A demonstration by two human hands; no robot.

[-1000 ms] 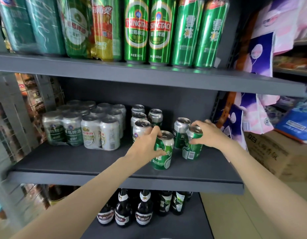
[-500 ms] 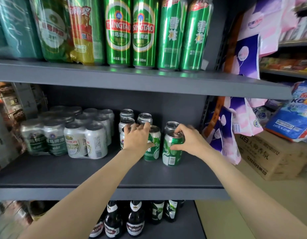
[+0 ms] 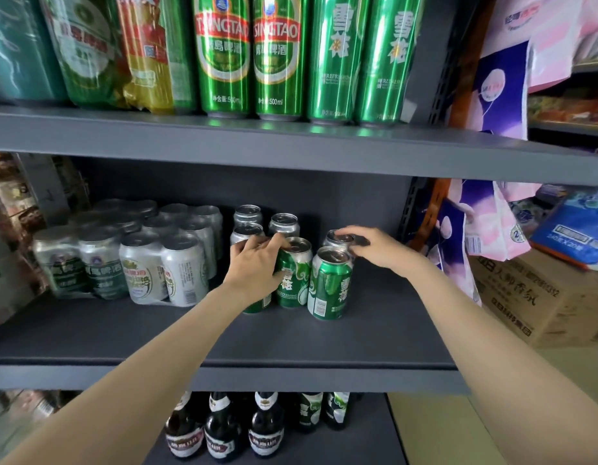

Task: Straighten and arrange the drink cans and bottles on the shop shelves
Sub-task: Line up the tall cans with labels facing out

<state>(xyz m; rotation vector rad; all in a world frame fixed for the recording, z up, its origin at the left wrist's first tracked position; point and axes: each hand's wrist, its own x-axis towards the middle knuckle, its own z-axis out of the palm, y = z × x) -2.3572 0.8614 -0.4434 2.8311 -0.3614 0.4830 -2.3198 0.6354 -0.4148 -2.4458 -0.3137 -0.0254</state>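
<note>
While both arms reached over the front edge of the middle shelf (image 3: 224, 344), the left hand (image 3: 257, 268) lay over a green can (image 3: 255, 305) that it largely hid, its fingers curled about the top and reaching to the rim of the neighbouring green can (image 3: 292, 276). Whether it gripped the hidden can firmly could not be told. The right hand (image 3: 380, 248) was held palm down with fingers bent, its fingertips resting on the lid of a rear can (image 3: 338, 238); it was not closed around anything. Just in front of that one stood a third green can (image 3: 329, 285), upright and close beside the second. Three silver-topped cans (image 3: 249, 216) stood behind, toward the back of the shelf. Shrink-wrapped packs of cans (image 3: 130, 256) occupied the left part of the same shelf. Tall green cans (image 3: 277, 58) stood along the front edge of the upper shelf (image 3: 291, 146). Dark bottles (image 3: 224, 431) stood on the lower shelf. A cardboard box (image 3: 539, 297) sat on the floor to the right.
</note>
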